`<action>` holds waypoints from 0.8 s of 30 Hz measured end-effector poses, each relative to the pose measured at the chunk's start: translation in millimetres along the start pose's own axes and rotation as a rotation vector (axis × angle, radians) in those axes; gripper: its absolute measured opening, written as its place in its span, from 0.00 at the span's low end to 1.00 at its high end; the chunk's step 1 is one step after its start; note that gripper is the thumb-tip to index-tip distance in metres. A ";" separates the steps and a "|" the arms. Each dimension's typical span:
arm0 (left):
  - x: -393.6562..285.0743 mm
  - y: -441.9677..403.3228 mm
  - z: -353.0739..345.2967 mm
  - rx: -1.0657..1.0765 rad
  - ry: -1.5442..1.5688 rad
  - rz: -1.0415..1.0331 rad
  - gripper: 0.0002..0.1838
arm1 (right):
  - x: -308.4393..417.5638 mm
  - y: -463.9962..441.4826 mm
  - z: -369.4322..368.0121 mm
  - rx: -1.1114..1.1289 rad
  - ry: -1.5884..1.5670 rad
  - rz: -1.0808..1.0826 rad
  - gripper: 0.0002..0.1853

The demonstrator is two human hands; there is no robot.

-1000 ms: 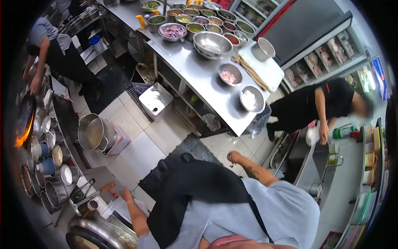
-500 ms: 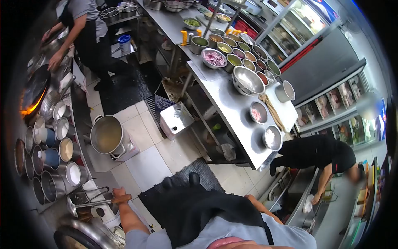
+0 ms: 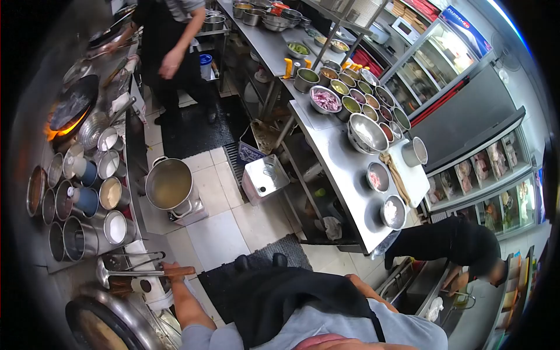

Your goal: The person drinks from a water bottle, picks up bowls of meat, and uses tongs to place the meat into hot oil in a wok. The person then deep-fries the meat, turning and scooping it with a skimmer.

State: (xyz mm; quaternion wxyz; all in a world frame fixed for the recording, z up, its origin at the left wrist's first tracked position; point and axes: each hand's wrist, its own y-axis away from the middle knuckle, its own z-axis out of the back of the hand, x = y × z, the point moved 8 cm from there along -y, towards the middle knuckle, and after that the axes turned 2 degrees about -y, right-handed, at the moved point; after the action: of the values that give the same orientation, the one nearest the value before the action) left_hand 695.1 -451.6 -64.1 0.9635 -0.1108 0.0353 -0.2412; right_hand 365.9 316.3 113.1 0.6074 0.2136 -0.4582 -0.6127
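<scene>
At the lower left, my left hand (image 3: 171, 267) is at the wooden handle of a metal ladle (image 3: 131, 273), next to the counter edge. The handle crosses in front of the hand and partly hides the fingers, so I cannot tell whether they grip it. A white cloth (image 3: 156, 296) lies just below, and a large wok (image 3: 96, 326) sits nearer to me. My right forearm (image 3: 373, 296) shows beside my black apron (image 3: 280, 297); the hand itself is out of sight.
A big stockpot of liquid (image 3: 169, 185) stands low to the left. Several metal pots (image 3: 81, 248) line the left counter near a flaming wok (image 3: 74, 105). A steel table (image 3: 350, 192) holds several ingredient bowls. Two co-workers stand at far left and right.
My view has shifted, and my left hand stays by the ladle. The far-left co-worker's near hand has come away from the flaming wok. The co-worker on the right bends lower.
</scene>
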 end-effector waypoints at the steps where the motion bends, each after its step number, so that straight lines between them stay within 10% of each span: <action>1: 3.9 2.3 4.9 -0.018 0.094 0.057 0.22 | 13.7 5.6 6.4 -0.021 0.005 -0.052 0.14; 3: 24.7 17.0 -16.9 0.075 0.666 0.497 0.23 | 11.9 -15.9 4.9 0.035 0.007 0.026 0.14; 9: -61.5 64.4 97.5 0.221 0.374 0.273 0.28 | 12.5 -116.1 3.8 0.132 0.171 0.283 0.15; 11: -73.4 116.8 90.4 0.481 0.645 0.530 0.27 | 35.8 -128.6 13.3 0.118 0.155 0.323 0.14; 13: -73.9 174.1 70.6 0.244 0.349 0.157 0.24 | 69.1 -143.8 18.8 0.139 0.229 0.361 0.14; 18: -70.1 359.7 126.8 0.615 0.806 1.015 0.15 | 128.9 -203.4 13.2 0.228 0.451 0.547 0.13; 21: -84.1 437.7 130.2 0.966 -0.147 0.026 0.10 | 179.9 -212.2 8.7 0.291 0.679 0.682 0.13; 24: -69.2 528.7 149.1 0.999 -0.103 0.513 0.09 | 232.0 -247.6 -16.9 0.362 0.778 0.906 0.12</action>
State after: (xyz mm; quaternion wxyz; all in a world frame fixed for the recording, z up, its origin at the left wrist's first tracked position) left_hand 893.8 64.6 -39.9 0.9272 0.3593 -0.1042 0.0191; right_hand 204.2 54.0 -30.0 0.8837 0.3049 -0.3451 -0.0841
